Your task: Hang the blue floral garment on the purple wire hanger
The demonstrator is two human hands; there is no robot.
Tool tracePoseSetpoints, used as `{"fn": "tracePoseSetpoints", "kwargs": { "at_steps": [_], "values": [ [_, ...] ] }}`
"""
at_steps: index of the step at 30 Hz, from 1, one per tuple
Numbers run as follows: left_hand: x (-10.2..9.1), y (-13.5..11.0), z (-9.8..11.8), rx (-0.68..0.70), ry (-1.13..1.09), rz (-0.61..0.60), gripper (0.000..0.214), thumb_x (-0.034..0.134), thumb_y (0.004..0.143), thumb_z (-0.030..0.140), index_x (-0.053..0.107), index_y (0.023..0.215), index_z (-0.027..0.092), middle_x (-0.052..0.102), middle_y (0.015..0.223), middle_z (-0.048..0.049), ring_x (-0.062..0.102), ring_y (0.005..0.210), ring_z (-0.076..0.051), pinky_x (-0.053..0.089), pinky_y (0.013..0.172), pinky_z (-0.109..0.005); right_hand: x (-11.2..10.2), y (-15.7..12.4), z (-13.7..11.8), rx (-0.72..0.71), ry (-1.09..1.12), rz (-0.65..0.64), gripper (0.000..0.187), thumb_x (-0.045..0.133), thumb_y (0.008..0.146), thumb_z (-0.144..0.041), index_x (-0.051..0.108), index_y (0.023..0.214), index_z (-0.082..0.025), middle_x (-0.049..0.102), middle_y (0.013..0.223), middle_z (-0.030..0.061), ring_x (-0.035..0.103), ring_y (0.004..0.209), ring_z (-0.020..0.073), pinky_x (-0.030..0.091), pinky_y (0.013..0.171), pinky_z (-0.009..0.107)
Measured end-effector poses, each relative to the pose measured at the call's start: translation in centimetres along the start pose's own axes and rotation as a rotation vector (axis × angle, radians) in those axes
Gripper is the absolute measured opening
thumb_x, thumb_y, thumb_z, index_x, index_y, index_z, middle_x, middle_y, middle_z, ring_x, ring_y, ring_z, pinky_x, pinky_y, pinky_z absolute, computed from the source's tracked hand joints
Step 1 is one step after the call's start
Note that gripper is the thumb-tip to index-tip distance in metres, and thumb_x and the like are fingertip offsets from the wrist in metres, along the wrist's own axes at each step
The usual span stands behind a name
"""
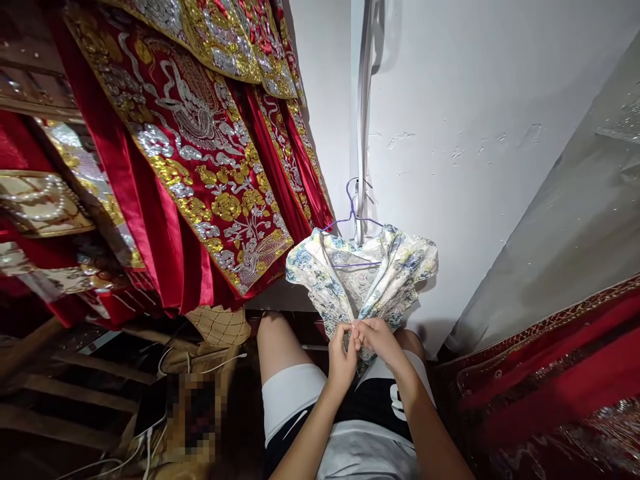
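A cream garment with blue and yellow flowers [363, 273] hangs on a purple wire hanger [353, 213] against the white wall. My left hand [341, 360] and my right hand [381, 341] meet at the garment's front, just below its collar. Both hands pinch the cloth there, fingers closed, thumbs and fingertips almost touching each other. What lies between the fingertips is too small to make out. My forearms reach up from the bottom of the picture, over my lap in white and black shorts [295, 393].
Red robes with gold and silver embroidery [200, 153] hang at the left. More red embroidered cloth [550, 387] lies at the right, under a clear plastic cover [585, 200]. White cables [145, 440] and wooden slats sit at the lower left. A cable duct [364, 120] runs down the wall.
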State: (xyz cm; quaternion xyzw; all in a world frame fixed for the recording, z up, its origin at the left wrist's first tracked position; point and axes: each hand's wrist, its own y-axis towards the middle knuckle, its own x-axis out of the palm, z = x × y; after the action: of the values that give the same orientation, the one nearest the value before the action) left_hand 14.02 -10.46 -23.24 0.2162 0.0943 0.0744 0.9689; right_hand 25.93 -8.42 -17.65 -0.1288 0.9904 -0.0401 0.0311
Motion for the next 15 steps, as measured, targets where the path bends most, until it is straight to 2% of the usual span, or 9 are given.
{"fn": "tracePoseSetpoints", "kwargs": {
  "at_steps": [2, 5, 7, 10, 12, 15],
  "values": [
    [0.1, -0.3, -0.2, 0.011, 0.039, -0.026, 0.023, 0.047, 0.099, 0.038, 0.059, 0.089, 0.021, 0.063, 0.086, -0.0045, 0.06, 0.083, -0.021, 0.047, 0.079, -0.031, -0.6, 0.5, -1.9, -0.039, 0.072, 0.021, 0.045, 0.059, 0.081, -0.061, 0.061, 0.063, -0.021, 0.061, 0.05, 0.0017, 0.035, 0.04, 0.011, 0.025, 0.045, 0.027],
    [0.4, -0.4, -0.5, 0.025, 0.111, -0.043, 0.022, 0.047, 0.1, 0.036, 0.057, 0.087, 0.022, 0.061, 0.085, -0.0048, 0.059, 0.083, -0.021, 0.046, 0.079, -0.032, -1.7, 2.4, -6.5, -0.156, 0.162, 0.104, 0.046, 0.067, 0.078, -0.063, 0.061, 0.065, -0.019, 0.061, 0.049, 0.0018, 0.032, 0.037, 0.0081, 0.021, 0.041, 0.025],
    [0.5, -0.4, -0.8, 0.027, 0.125, -0.06, 0.021, 0.046, 0.1, 0.035, 0.057, 0.088, 0.022, 0.061, 0.086, -0.0055, 0.06, 0.084, -0.022, 0.047, 0.079, -0.032, -2.2, 4.2, -10.3, -0.242, 0.175, 0.143, 0.041, 0.072, 0.08, -0.055, 0.064, 0.068, -0.017, 0.064, 0.054, 0.0035, 0.035, 0.038, 0.0066, 0.023, 0.04, 0.023],
    [0.3, -0.6, -1.5, 0.016, 0.127, -0.096, 0.021, 0.045, 0.101, 0.035, 0.057, 0.091, 0.021, 0.062, 0.087, -0.0059, 0.061, 0.085, -0.022, 0.048, 0.081, -0.032, -2.1, 6.7, -15.1, -0.294, 0.21, 0.229, 0.032, 0.068, 0.087, -0.037, 0.063, 0.065, -0.015, 0.062, 0.05, 0.0028, 0.035, 0.036, 0.0048, 0.023, 0.038, 0.021],
    [-0.4, -0.7, -2.0, 0.006, 0.136, -0.11, 0.022, 0.046, 0.101, 0.036, 0.058, 0.089, 0.021, 0.063, 0.086, -0.0053, 0.061, 0.085, -0.022, 0.048, 0.081, -0.033, -1.8, 7.6, -16.8, -0.331, 0.24, 0.255, 0.029, 0.063, 0.091, -0.03, 0.063, 0.066, -0.015, 0.061, 0.049, 0.0021, 0.032, 0.034, 0.0043, 0.02, 0.037, 0.021],
    [-2.0, 0.2, -1.5, 0.007, 0.137, -0.144, 0.023, 0.051, 0.099, 0.038, 0.062, 0.087, 0.021, 0.065, 0.085, -0.0053, 0.063, 0.085, -0.022, 0.049, 0.082, -0.033, -1.2, 7.4, -16.7, -0.357, 0.24, 0.232, 0.03, 0.06, 0.092, -0.031, 0.062, 0.067, -0.016, 0.06, 0.048, 0.0013, 0.033, 0.034, 0.0051, 0.02, 0.036, 0.02]
  ]
}}
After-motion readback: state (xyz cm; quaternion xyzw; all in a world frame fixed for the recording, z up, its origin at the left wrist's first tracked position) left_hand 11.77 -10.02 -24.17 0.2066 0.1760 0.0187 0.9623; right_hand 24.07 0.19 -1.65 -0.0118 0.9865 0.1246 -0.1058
